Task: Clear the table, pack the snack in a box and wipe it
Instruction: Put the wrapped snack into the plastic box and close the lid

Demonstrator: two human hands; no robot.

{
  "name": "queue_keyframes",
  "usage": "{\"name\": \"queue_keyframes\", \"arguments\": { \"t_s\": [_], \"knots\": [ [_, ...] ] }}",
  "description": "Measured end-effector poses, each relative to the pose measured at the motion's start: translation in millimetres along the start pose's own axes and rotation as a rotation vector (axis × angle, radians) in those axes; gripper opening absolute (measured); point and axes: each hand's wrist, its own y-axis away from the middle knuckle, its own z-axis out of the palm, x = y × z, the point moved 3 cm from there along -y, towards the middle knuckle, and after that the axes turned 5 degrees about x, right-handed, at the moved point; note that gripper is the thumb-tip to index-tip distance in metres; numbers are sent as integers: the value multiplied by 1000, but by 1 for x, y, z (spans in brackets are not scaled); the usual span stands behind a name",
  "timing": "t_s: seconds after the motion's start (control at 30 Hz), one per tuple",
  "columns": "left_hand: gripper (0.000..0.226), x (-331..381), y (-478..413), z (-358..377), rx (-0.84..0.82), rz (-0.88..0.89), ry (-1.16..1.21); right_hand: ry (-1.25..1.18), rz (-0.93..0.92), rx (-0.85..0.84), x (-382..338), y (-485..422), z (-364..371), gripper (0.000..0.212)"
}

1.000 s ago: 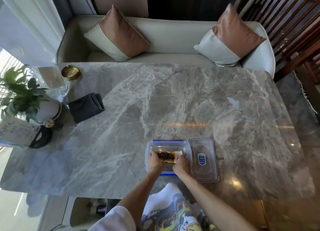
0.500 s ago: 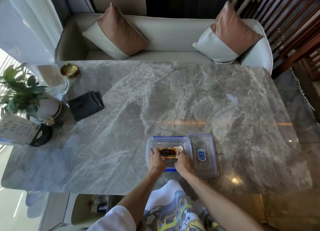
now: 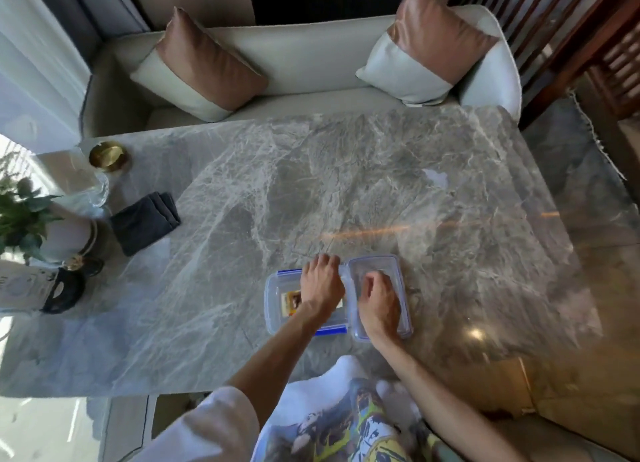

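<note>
A clear plastic box (image 3: 273,300) with blue clips sits near the front edge of the grey marble table (image 3: 346,184). The wrapped snack (image 3: 290,303) lies inside it, partly hidden. My left hand (image 3: 320,285) lies across the box with its fingers stretched over the far rim, next to the lid's corner. The clear lid (image 3: 393,265) lies flat on the table, touching the box's right side. My right hand (image 3: 379,304) rests on top of the lid with its fingers curled down into it. The picture is blurred by motion.
A folded dark cloth (image 3: 145,222) lies at the left of the table. Near it are a gold dish (image 3: 108,155), a glass vessel (image 3: 81,184), a potted plant (image 3: 67,236), a printed card (image 3: 20,288) and a black object (image 3: 64,293). A pale sofa (image 3: 311,63) with two cushions stands behind.
Both hands have let go of the snack, which now lies in the box. My left hand slid to the box's far rim. My right hand moved right onto the lid.
</note>
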Motion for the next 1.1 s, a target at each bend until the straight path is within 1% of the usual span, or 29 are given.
{"name": "queue_keyframes", "arguments": {
  "t_s": [0.07, 0.17, 0.2, 0.23, 0.27, 0.3, 0.33, 0.37, 0.43, 0.53, 0.57, 0.63, 0.67, 0.73, 0.83, 0.87, 0.9, 0.97, 1.03, 1.1],
  "knots": [
    [41, 37, -24, 6, -81, 130, -103, -7, 222, 9, 34, -11, -11, 13],
    [39, 76, -55, 25, -249, 220, -203, -38, 692, -148, 97, -11, -13, 28],
    [39, 85, -63, 33, -295, 232, -230, -55, 792, -222, 115, -5, -12, 32],
    [39, 91, -70, 39, -337, 232, -252, -49, 829, -313, 128, 4, -9, 36],
    [41, 95, -74, 45, -373, 221, -269, -6, 814, -372, 136, 13, -7, 38],
    [45, 96, -77, 52, -406, 204, -285, 78, 790, -391, 142, 19, -5, 40],
    [50, 96, -79, 58, -439, 182, -302, 122, 780, -362, 144, 25, -4, 42],
    [55, 94, -80, 63, -468, 163, -315, 112, 786, -353, 144, 29, -1, 45],
    [60, 91, -79, 71, -494, 153, -339, 18, 794, -350, 141, 33, 6, 49],
    [66, 90, -75, 80, -489, 159, -356, -234, 912, -286, 131, 35, 13, 52],
    [65, 91, -75, 81, -479, 151, -338, -313, 970, -231, 129, 34, 14, 49],
    [56, 93, -77, 79, -435, 163, -285, -471, 1056, -89, 125, 34, 7, 38],
    [51, 95, -79, 75, -396, 186, -251, -541, 1055, -6, 122, 32, 1, 40],
    [44, 101, -84, 60, -306, 218, -154, -626, 992, 133, 118, 23, -12, 53],
    [41, 102, -93, 21, -159, 167, 12, -649, 779, 304, 103, -9, -35, 62],
    [40, 97, -95, 5, -106, 132, 69, -661, 707, 335, 95, -24, -42, 64],
    [39, 89, -96, -12, -56, 91, 134, -685, 647, 334, 85, -41, -48, 65],
    [37, 62, -94, -45, 37, -5, 272, -770, 525, 268, 66, -72, -52, 64],
    [36, 25, -84, -72, 104, -110, 387, -846, 468, 164, 43, -90, -45, 50],
    [37, -14, -65, -87, 125, -218, 451, -808, 422, 50, 21, -90, -29, 32]
  ]
}}
